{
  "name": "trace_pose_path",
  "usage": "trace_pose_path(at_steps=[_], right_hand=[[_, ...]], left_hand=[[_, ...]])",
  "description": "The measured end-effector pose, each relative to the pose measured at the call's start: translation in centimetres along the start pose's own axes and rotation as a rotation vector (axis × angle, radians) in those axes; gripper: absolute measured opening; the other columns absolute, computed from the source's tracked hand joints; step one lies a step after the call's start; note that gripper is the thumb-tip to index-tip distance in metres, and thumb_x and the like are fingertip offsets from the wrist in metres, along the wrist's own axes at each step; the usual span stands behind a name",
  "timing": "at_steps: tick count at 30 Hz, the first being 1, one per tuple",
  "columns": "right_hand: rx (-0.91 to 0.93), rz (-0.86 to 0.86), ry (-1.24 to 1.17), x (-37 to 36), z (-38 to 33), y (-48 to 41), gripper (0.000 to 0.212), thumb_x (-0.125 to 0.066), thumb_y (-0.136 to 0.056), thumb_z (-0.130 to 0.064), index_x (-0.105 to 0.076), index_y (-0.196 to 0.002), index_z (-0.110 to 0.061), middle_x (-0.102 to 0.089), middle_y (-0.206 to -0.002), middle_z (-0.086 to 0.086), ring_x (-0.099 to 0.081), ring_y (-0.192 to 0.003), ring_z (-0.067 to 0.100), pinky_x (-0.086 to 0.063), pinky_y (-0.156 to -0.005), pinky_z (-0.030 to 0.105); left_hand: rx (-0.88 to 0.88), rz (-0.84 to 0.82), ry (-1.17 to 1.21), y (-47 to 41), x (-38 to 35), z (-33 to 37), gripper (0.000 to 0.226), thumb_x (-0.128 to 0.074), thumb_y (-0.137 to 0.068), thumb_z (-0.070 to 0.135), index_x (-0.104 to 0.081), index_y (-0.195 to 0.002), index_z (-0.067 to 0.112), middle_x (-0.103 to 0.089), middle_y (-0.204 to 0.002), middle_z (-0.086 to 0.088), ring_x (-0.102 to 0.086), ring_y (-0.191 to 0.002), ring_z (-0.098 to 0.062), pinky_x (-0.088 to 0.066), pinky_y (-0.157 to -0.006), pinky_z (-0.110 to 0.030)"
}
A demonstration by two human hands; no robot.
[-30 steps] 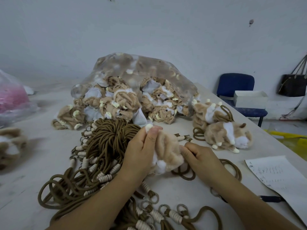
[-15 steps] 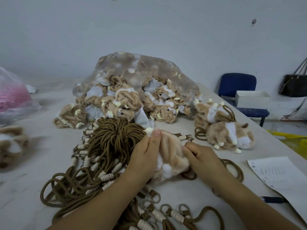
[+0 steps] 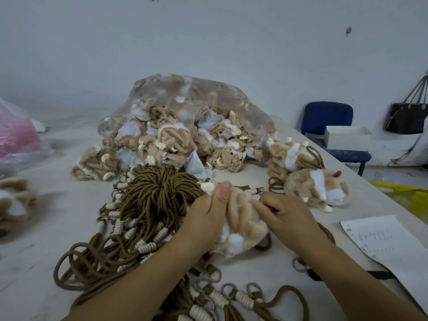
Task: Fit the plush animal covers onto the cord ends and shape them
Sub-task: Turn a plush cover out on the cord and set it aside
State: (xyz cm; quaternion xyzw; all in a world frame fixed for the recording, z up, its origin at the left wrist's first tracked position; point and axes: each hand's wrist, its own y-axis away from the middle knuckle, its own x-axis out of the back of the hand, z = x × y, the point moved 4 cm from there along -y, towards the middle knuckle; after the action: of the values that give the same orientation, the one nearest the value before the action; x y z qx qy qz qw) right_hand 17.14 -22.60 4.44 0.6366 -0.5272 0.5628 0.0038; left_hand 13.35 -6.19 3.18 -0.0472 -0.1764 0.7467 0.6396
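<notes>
Between my two hands is a tan and white plush animal cover (image 3: 243, 225), held just above the table. My left hand (image 3: 206, 218) grips its left side, thumb up near a cream paw. My right hand (image 3: 284, 212) pinches the fur on its right side. A brown cord loop (image 3: 266, 243) pokes out beneath the cover. To the left lies a big bundle of brown cords (image 3: 159, 198) with white-wrapped ends and rings. Two fitted plush animals (image 3: 317, 184) sit to the right. Several inside-out covers (image 3: 176, 144) spill from a clear bag behind.
A sheet of paper (image 3: 384, 244) and a dark pen (image 3: 379, 274) lie at the right table edge. More ringed cord ends (image 3: 231, 297) lie near me. A pink-filled bag (image 3: 16, 137) and another plush (image 3: 14, 200) sit far left. Beyond the table stand a blue chair (image 3: 328, 119) and white box (image 3: 347, 137).
Both hands have shifted a little on the cover, working its fur; my right hand has moved up its right side. The view has moved slightly closer.
</notes>
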Motion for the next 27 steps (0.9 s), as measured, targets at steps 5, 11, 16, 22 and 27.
trace_pose_path(at_steps=[5, 11, 16, 22, 27], right_hand=[[-0.105, -0.028, -0.069, -1.2, 1.1, 0.4, 0.037, -0.052, -0.089, -0.04, -0.043, -0.057, -0.024, -0.05, -0.055, -0.009, -0.046, -0.055, 0.005, -0.032, -0.052, 0.018], [-0.127, -0.048, -0.099, -0.8, 1.5, 0.4, 0.053, -0.032, -0.077, -0.071, -0.041, -0.058, -0.023, -0.052, -0.06, -0.012, -0.045, -0.054, 0.006, -0.033, -0.053, 0.021], [-0.171, -0.042, -0.098, -0.5, 2.3, 0.5, 0.052, -0.038, -0.08, -0.069, -0.04, -0.055, -0.023, -0.045, -0.052, -0.008, -0.043, -0.049, 0.007, -0.033, -0.051, 0.023], [-0.326, 0.007, -0.201, -0.3, 2.7, 0.5, 0.063, -0.035, -0.074, -0.074, -0.051, -0.059, -0.014, -0.055, -0.062, 0.002, -0.047, -0.05, 0.006, -0.038, -0.053, 0.02], [-0.275, -0.002, -0.187, -0.3, 2.2, 0.5, 0.053, -0.035, -0.075, -0.072, -0.046, -0.056, -0.023, -0.05, -0.053, -0.009, -0.046, -0.05, 0.005, -0.036, -0.052, 0.021]], left_hand=[[-0.008, 0.005, -0.006, -0.4, 0.1, -0.9, 0.052, -0.042, -0.079, 0.062, -0.068, -0.08, 0.017, -0.071, -0.075, -0.007, -0.068, -0.073, -0.018, -0.054, -0.067, -0.032], [-0.016, 0.107, 0.075, -0.3, 0.8, -1.1, 0.046, -0.043, -0.083, 0.061, -0.072, -0.086, 0.026, -0.07, -0.07, 0.011, -0.063, -0.064, -0.004, -0.048, -0.059, -0.013], [-0.042, 0.219, 0.196, -0.5, 1.9, -0.6, 0.035, -0.042, -0.088, 0.055, -0.074, -0.088, 0.041, -0.074, -0.08, 0.005, -0.069, -0.073, -0.004, -0.05, -0.062, -0.012], [-0.065, 0.218, 0.141, -0.6, 2.0, -0.4, 0.019, -0.051, -0.096, 0.038, -0.069, -0.09, 0.034, -0.071, -0.087, 0.013, -0.066, -0.081, -0.001, -0.051, -0.069, -0.015], [-0.03, 0.169, 0.175, -0.7, 1.8, -0.5, 0.011, -0.064, -0.091, 0.022, -0.057, -0.098, 0.023, -0.065, -0.078, 0.02, -0.061, -0.074, 0.002, -0.051, -0.066, -0.016]])
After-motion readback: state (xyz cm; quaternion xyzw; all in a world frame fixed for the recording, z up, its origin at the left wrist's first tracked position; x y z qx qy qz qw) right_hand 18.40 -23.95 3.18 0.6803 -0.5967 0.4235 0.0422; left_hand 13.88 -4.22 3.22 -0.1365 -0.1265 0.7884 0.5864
